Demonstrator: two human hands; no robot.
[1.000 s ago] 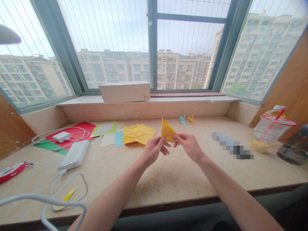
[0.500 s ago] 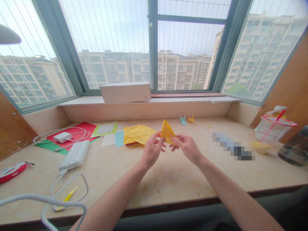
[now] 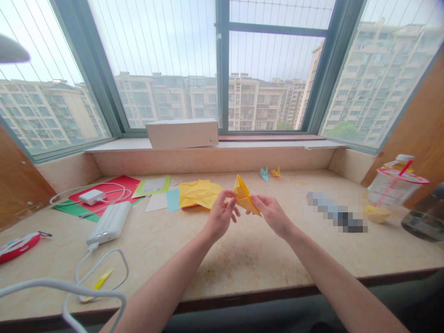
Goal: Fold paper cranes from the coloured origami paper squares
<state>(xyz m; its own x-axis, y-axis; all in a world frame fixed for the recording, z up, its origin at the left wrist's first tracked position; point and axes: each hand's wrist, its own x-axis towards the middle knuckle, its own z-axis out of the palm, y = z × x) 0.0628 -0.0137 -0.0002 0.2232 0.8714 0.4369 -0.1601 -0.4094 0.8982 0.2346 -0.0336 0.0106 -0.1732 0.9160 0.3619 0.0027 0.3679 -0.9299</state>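
A piece of folded yellow origami paper (image 3: pixel 243 196) is held up above the counter between my two hands. My left hand (image 3: pixel 222 212) pinches its left edge, fingers curled. On the other side, my right hand (image 3: pixel 270 212) grips the right edge between thumb and fingers. One point of the paper stands upward and another slants down toward the right. Just left of my left hand lies a creased yellow sheet (image 3: pixel 199 193) on top of other paper. Behind my hands, a blue paper crane (image 3: pixel 264 174) and an orange paper crane (image 3: pixel 276 172) rest on the counter.
Left on the counter (image 3: pixel 166 249) are red paper (image 3: pixel 120 184), a white power bank (image 3: pixel 110 222), a charger (image 3: pixel 92 197) and looping cables. A lidded plastic cup (image 3: pixel 391 189) with a straw stands right, near a blurred-out object (image 3: pixel 335 212). A white box (image 3: pixel 182 134) sits on the sill.
The folded yellow paper has opened from a flat triangle, and its lower right part now slants down. My right hand has shifted slightly to the right along its edge.
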